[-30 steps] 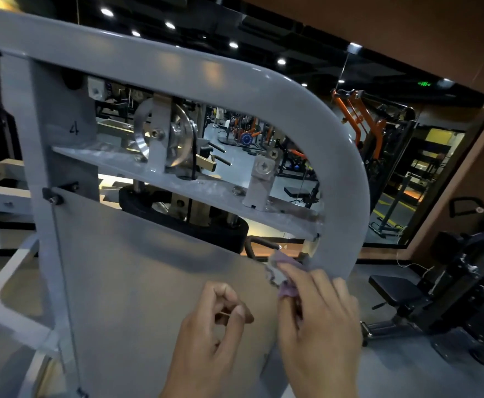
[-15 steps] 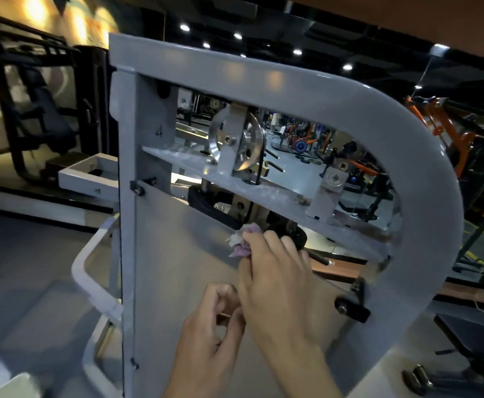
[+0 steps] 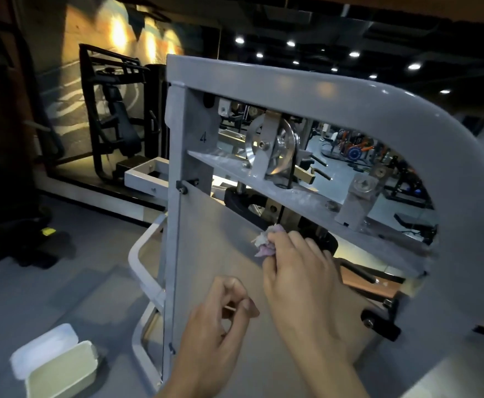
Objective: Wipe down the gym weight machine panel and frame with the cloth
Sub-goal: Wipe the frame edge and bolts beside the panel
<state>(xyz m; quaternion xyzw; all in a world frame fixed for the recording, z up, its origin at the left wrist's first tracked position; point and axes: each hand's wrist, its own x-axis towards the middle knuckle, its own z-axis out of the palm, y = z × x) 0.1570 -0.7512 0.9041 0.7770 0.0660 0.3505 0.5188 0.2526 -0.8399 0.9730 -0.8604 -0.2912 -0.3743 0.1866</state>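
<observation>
The right hand has its grip pinched on a small crumpled pink-and-white cloth, the fingers curled round it and pressing it against the grey panel of the weight machine, close under the panel's slanted top edge. Just above the grip, behind that edge, sits a black weight-stack part, and further up a slanted grey cross plate carries a silver pulley wheel. Above and to the right of the grip, the rounded grey frame arches over and comes down the right side. Left of the grip, the frame's upright post bears a painted "4".

Below and left of the grip, the left hand hovers in front of the panel, its fingers loosely curled with the thumb tip near the forefinger; whether it holds something small between them cannot be told. Far down to the left, on the floor, lies an open white plastic box with its lid hinged back.
</observation>
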